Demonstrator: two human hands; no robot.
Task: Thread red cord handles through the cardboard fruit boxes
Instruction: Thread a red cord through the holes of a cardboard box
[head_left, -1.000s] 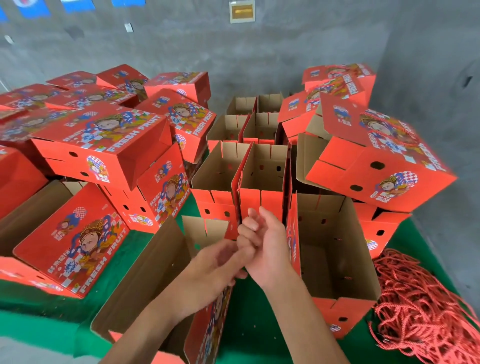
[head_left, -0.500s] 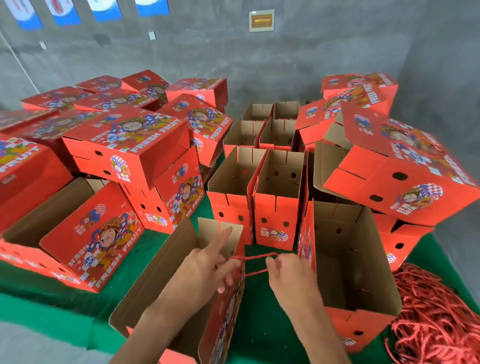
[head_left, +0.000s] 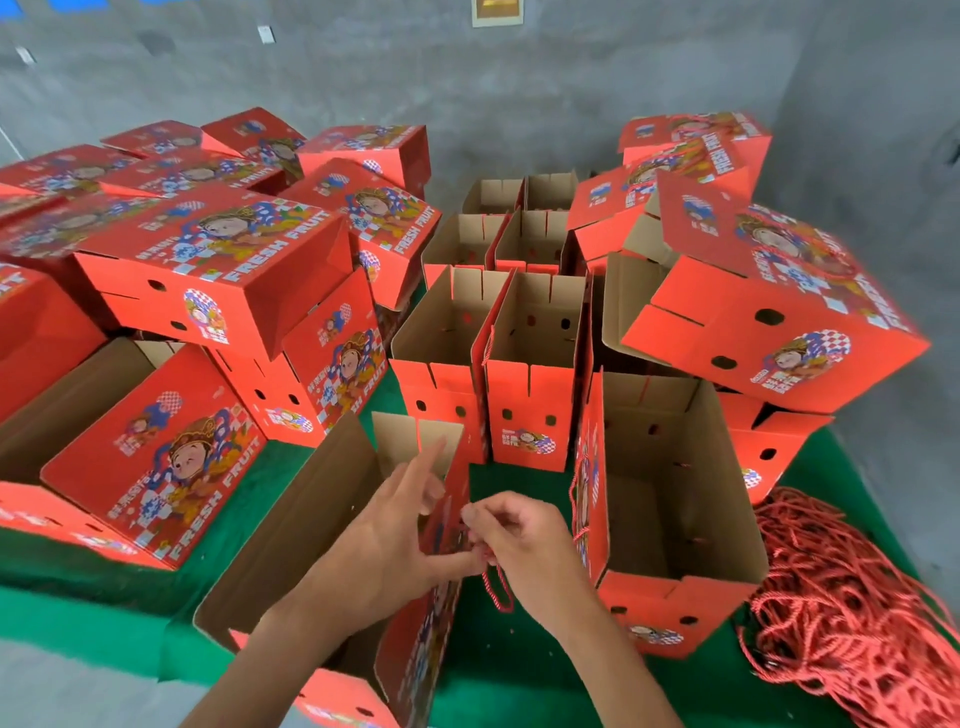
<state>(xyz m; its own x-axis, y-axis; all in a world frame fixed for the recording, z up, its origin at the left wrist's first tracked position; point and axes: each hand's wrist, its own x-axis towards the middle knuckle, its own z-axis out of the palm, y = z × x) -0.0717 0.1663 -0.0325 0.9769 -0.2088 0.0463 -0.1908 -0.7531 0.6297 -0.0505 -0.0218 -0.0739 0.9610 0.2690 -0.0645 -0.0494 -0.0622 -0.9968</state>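
Note:
An open red cardboard fruit box (head_left: 306, 525) stands in front of me, brown inside. My left hand (head_left: 400, 535) reaches inside it against its right wall (head_left: 441, 603), index finger raised, thumb pressed to the wall. My right hand (head_left: 519, 540) is outside that wall, fingers pinched on a red cord (head_left: 496, 592) whose loop hangs below the hand. Whether the left hand grips the cord is hidden by the wall. A second open box (head_left: 670, 499) stands to the right with a cord handle (head_left: 574, 499) on its left side.
A heap of loose red cords (head_left: 852, 613) lies at the right on the green table cover (head_left: 514, 670). Several open boxes (head_left: 530, 358) stand upright in the middle. Closed and tilted red boxes are stacked at the left (head_left: 218, 270) and right (head_left: 779, 312).
The cord, stretched level between my hands half a second ago, now hangs as a loop under my right hand. My right hand has moved in against the box wall, close to my left hand.

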